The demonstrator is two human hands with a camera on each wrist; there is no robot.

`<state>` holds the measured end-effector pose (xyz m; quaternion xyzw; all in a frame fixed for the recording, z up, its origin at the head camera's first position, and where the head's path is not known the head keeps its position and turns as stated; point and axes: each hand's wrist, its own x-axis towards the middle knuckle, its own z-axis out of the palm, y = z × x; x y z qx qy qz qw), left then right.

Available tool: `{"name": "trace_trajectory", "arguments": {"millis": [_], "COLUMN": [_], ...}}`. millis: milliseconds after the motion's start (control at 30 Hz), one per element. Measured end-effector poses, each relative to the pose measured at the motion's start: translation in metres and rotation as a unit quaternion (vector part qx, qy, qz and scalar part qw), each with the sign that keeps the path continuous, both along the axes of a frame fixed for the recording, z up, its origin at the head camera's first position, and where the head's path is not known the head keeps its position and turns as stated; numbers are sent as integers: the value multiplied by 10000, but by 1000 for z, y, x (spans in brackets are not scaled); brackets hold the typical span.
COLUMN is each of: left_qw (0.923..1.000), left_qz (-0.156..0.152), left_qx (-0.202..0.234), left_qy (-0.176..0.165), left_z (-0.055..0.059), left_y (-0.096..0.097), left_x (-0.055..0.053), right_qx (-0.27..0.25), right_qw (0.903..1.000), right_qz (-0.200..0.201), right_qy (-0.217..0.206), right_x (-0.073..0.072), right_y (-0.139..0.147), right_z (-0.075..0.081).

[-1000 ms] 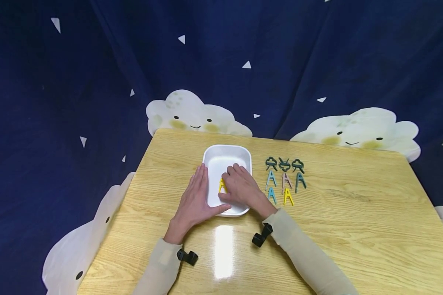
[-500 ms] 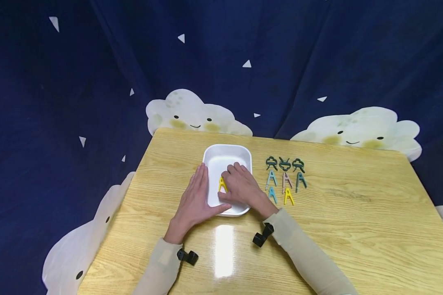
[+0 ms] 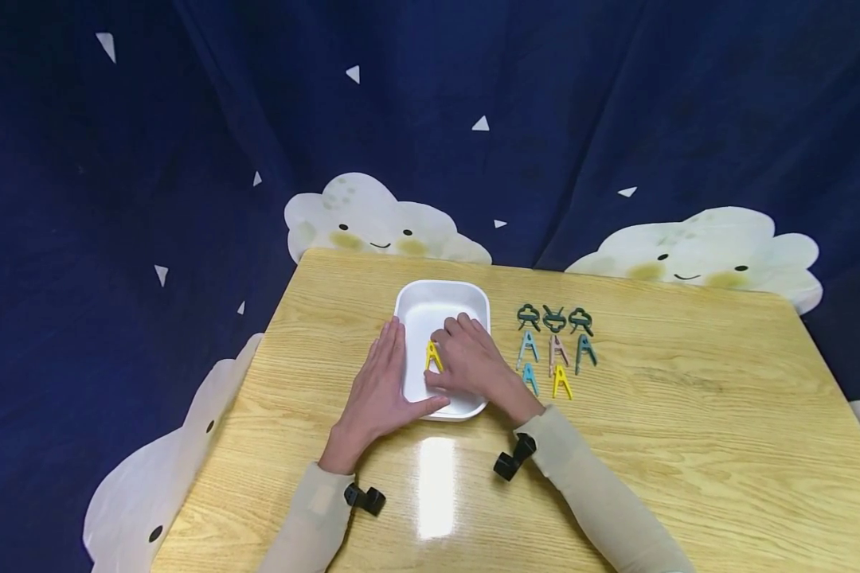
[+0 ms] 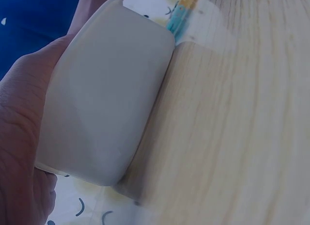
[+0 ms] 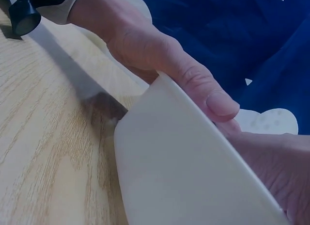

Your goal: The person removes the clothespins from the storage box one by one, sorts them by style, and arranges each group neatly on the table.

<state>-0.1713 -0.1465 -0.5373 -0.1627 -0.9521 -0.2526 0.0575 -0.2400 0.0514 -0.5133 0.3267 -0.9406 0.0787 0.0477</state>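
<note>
A white tray (image 3: 417,390) sits on the wooden table. Along its left side lie the straight fingers of my left hand (image 3: 376,398), and the thumb stretches over its near edge. Inside, a yellow clothespin (image 3: 431,360) shows between the thumb and forefinger of my right hand (image 3: 469,358), whose fingers are curled over the tray's floor. The right hand hides the tray's right part. In the left wrist view, the tray's outer wall (image 4: 106,99) fills the middle beside the left hand (image 4: 22,123). The right wrist view shows the right thumb (image 5: 193,82) above the tray rim.
Right of the tray, several pegs lie in rows: a back row of dark green clips (image 3: 554,320), then a pink clothespin (image 3: 557,350) between blue and teal ones. Nearest are a light blue clothespin (image 3: 529,379) and another yellow clothespin (image 3: 561,382). A dark blue curtain hangs behind.
Inside the tray, the yellow clothespin and my right fingertips have shifted very slightly toward the far end, and more of the clothespin shows. My left hand has kept its place at the tray.
</note>
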Motion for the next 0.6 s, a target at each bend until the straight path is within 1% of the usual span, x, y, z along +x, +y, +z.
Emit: {"name": "trace_trajectory", "arguments": {"millis": [133,333,433,600], "left_qw": [10000,10000,9999,10000], "left_qz": [6,27,28,17], "left_qx": [-10,-7,20,44], "left_qy": [3,65,102,68], "left_z": [0,-1,-1,-1], "left_y": [0,0,0,0], "left_x": [0,-1,-1,-2], "right_qx": [-25,17,9,-106], "right_qw": [10000,9995,9993,9989], "right_qz": [3,53,63,35], "right_qy": [69,325,367,449], "right_x": [2,8,11,18], "right_y": [3,6,8,14], "right_z": [3,11,17,24]}}
